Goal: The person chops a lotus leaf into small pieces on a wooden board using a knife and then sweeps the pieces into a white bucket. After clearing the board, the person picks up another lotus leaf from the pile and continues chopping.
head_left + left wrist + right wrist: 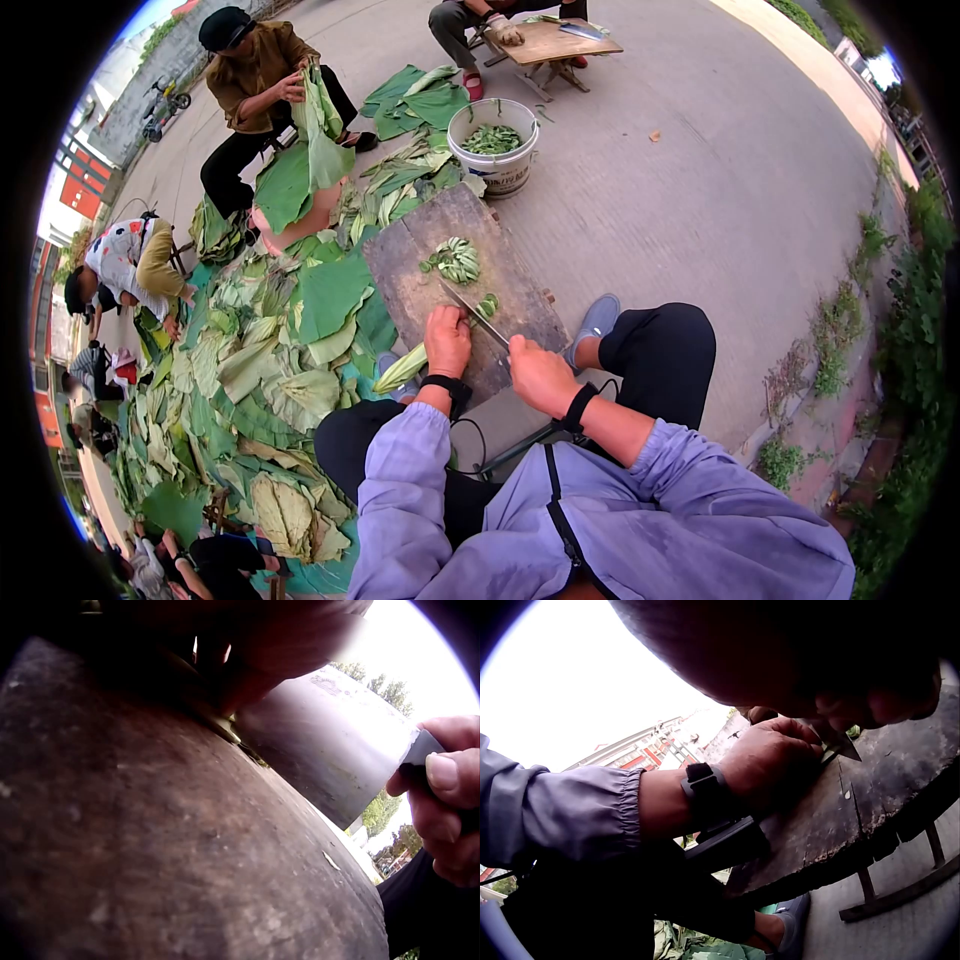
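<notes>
The left hand held a rolled leaf bundle on the wooden board while the right hand gripped a knife beside it. Sliced greens lay beyond the knife, and a white bucket stood near the board's far end.

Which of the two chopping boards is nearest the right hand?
The dark, worn board, under the knife the right hand grips; the paler board is beyond the bucket.

Sunlit concrete ground; grey wall upper left; greenery right.
</notes>
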{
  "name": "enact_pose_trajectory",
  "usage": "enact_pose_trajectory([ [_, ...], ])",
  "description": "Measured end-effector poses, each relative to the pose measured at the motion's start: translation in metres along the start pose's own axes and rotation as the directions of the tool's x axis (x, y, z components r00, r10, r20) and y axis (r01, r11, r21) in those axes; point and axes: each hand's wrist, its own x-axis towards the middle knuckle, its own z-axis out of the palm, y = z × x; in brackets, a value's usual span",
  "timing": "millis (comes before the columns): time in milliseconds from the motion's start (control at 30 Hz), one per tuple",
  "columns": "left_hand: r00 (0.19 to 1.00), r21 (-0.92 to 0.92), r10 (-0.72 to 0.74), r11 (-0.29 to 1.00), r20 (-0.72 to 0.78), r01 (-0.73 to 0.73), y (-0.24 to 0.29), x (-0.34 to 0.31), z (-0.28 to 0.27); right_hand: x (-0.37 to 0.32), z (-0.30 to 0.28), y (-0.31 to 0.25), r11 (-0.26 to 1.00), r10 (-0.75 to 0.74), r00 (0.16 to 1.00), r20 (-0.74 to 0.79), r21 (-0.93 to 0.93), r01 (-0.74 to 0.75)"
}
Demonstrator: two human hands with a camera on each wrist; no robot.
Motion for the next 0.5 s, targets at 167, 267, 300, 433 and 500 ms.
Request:
enact_pose_trajectory([
  [167,1.000,0.010,0.011,1.000,0.005,-0.011,-0.001,0.000,0.000,0.007,0.006,0.001,1.000,-0.001,1.000,-0.015,-0.002,0.001],
  [267,1.000,0.010,0.019,1.000,0.007,-0.019,0.000,-0.001,-0.001,0.011,0.006,0.001,1.000,0.006,1.000,-0.018,-0.010,-0.006],
  [300,1.000,0.009,0.024,1.000,0.012,-0.025,0.000,-0.001,-0.002,0.013,0.007,0.001,1.000,0.018,1.000,-0.017,-0.011,-0.018],
  [433,0.999,0.013,0.034,0.999,0.025,-0.035,0.000,-0.001,-0.003,0.017,0.007,0.003,0.999,0.044,0.999,-0.005,-0.001,-0.045],
  [500,0.998,-0.010,0.040,0.999,0.048,-0.040,0.001,0.002,-0.008,0.017,0.005,0.005,0.996,0.057,0.998,-0.016,0.064,-0.055],
])
